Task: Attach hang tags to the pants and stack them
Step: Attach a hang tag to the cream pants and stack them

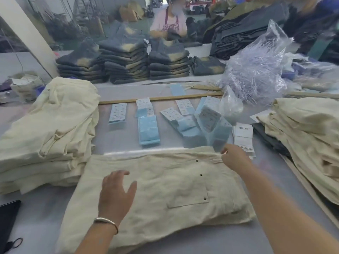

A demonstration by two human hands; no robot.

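A folded pair of cream pants (165, 189) lies flat in front of me, back pocket with dark snaps facing up. My left hand (117, 193) hovers over its left half, fingers spread and relaxed. My right hand (234, 158) pinches the waistband at the top right corner. Blue and white hang tags (148, 131) lie in rows just beyond the pants. A white tag stack (243, 138) sits beside my right hand.
A tall pile of cream pants (49, 134) stands at the left, another pile (308, 136) at the right. A clear bag of plastic fasteners (256, 70) sits at the back right. Stacked denim (128, 65) and a person working lie beyond. A dark object (7, 222) rests at the lower left.
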